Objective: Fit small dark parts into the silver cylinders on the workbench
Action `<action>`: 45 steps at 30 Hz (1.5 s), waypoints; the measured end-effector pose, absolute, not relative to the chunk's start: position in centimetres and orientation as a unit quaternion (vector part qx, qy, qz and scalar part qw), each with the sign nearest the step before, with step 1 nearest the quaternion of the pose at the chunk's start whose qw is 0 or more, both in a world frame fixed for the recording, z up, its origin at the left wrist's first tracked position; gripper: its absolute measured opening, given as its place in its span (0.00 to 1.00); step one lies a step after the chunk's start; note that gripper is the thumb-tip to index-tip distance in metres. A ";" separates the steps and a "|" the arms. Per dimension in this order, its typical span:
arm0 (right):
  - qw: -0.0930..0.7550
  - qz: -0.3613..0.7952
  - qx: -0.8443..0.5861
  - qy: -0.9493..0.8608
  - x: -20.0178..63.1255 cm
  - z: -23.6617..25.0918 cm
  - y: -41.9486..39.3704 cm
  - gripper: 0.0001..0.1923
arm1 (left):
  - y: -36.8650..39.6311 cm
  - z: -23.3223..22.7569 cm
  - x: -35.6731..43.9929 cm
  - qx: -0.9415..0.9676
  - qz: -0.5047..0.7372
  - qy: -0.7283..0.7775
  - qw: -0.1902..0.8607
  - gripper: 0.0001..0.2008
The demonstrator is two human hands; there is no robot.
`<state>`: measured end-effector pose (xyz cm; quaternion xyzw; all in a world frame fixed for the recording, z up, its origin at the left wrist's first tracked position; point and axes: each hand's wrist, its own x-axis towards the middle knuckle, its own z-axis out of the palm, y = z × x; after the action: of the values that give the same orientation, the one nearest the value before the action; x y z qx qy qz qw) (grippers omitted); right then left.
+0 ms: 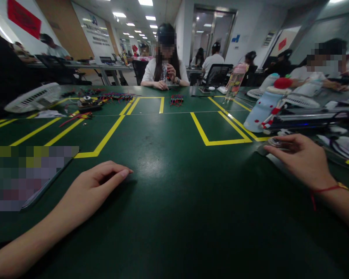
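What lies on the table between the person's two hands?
Nothing: in the head view the stretch of green table between the left hand, resting palm down, and the right hand, on a small round object, is bare.

We see a dark green, smooth table mat (168, 201) with a dull sheen, marked with glossy yellow tape lines (221, 142). The pale blue bottle (263, 108) and white fan (35, 97) look plastic. Our right hand (302, 159) touches a small shiny metallic object (275, 142).
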<state>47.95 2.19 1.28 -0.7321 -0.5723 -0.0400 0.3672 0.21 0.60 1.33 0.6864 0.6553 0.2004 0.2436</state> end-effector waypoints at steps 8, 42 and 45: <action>0.382 0.153 -0.440 -0.798 34.8 1.6 -1.5 0.16 | 0.6 1.1 0.2 0.690 0.201 0.656 0.232 0.20; 0.363 0.233 -0.470 -0.770 32.0 0.4 -1.2 0.19 | -0.3 0.9 9.0 0.785 0.224 0.501 0.286 0.11; 0.376 0.171 -0.564 -0.715 35.8 1.2 0.5 0.21 | -0.2 1.8 6.7 0.751 0.240 0.540 0.293 0.14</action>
<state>35.80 0.50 1.15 -0.5638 -0.7154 0.1706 0.3759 6.70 -0.15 1.84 0.7515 0.5400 0.2399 0.2935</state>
